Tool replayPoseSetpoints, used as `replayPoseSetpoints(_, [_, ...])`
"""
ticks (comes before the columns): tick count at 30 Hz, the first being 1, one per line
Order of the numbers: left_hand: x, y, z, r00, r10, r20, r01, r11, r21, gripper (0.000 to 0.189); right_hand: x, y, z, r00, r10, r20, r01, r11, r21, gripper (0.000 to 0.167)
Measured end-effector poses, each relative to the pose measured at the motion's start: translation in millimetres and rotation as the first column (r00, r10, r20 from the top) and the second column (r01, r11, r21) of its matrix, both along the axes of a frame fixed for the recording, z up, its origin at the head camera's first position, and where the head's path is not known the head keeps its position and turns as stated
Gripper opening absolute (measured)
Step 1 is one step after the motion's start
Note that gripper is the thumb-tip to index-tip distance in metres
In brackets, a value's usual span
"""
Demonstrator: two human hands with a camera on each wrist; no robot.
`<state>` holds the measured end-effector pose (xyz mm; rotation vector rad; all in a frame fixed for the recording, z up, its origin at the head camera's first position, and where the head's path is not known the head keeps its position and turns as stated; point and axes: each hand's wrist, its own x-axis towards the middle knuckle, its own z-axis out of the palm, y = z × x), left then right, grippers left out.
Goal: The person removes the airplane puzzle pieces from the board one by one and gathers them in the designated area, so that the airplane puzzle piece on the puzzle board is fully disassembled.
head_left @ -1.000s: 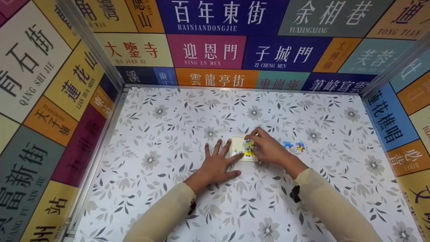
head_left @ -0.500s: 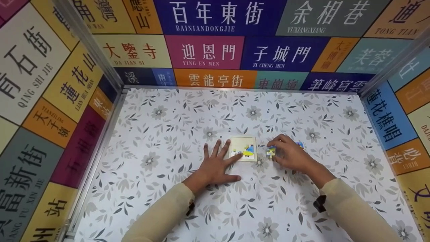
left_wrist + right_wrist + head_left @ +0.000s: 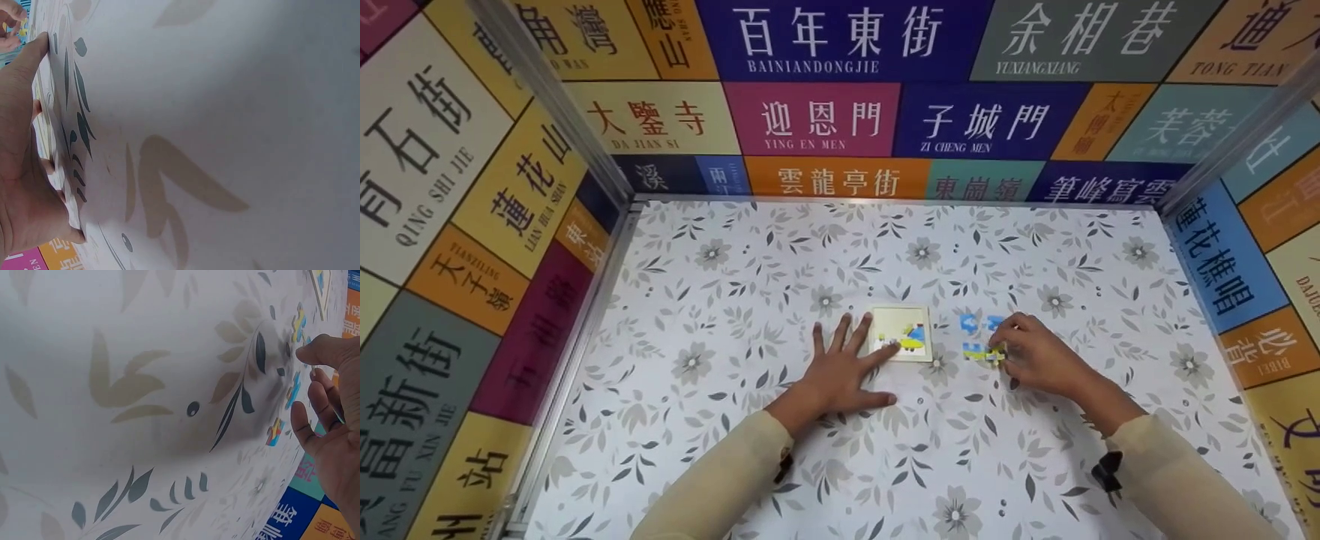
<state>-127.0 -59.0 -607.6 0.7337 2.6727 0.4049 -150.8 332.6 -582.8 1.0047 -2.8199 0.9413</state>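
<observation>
My left hand point(image 3: 844, 371) lies spread on the table, its fingertips at the left side of a small square puzzle board point(image 3: 894, 318). Its index finger reaches over the lower edge, close to a yellow-and-blue printed section point(image 3: 913, 337) fitted at the board's lower right. To the right of the board, my right hand point(image 3: 1039, 356) pinches a yellow-and-blue puzzle piece point(image 3: 996, 355) between thumb and index finger, low over the table. Beside it lie a blue-and-yellow piece point(image 3: 975, 351) and a blue piece point(image 3: 969, 323). The right wrist view shows a red-and-yellow piece point(image 3: 275, 432) below the fingers.
The table point(image 3: 780, 247) wears a white cloth printed with grey leaves and flowers. Colourful panels point(image 3: 817, 112) with large lettering stand along the back and both sides. Another blue piece point(image 3: 994, 322) lies right by the right hand's fingertips.
My right hand has moved from the board out to the loose pieces on the right, and several now lie in view there. The left hand stays put at the board.
</observation>
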Motion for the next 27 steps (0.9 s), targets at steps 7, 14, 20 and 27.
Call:
replayPoseSetpoints(7, [-0.1, -0.3, 2.3, 1.000, -0.005, 0.004, 0.005, 1.000, 0.005, 0.092, 0.9, 6.3, -1.8, 1.000, 0.018, 0.019, -0.019, 0.999, 0.047, 0.028])
replayPoseSetpoints(14, [0.4, 0.0, 2.7, 1.000, 0.000, 0.008, 0.000, 1.000, 0.008, 0.092, -0.6, 7.1, -4.3, 0.996, 0.052, -0.068, -0.047, 0.997, 0.068, 0.025])
replayPoseSetpoints(20, [1.0, 0.2, 3.2, 1.000, 0.004, 0.008, -0.004, 1.000, 0.011, 0.091, 0.8, 9.5, -3.8, 0.995, 0.066, -0.074, -0.058, 0.992, 0.115, 0.023])
replayPoseSetpoints(27, [1.3, 0.8, 2.5, 1.000, 0.008, 0.003, -0.008, 1.000, 0.019, 0.091, 2.4, 8.9, -2.2, 0.996, 0.067, -0.051, -0.062, 0.993, 0.104, 0.024])
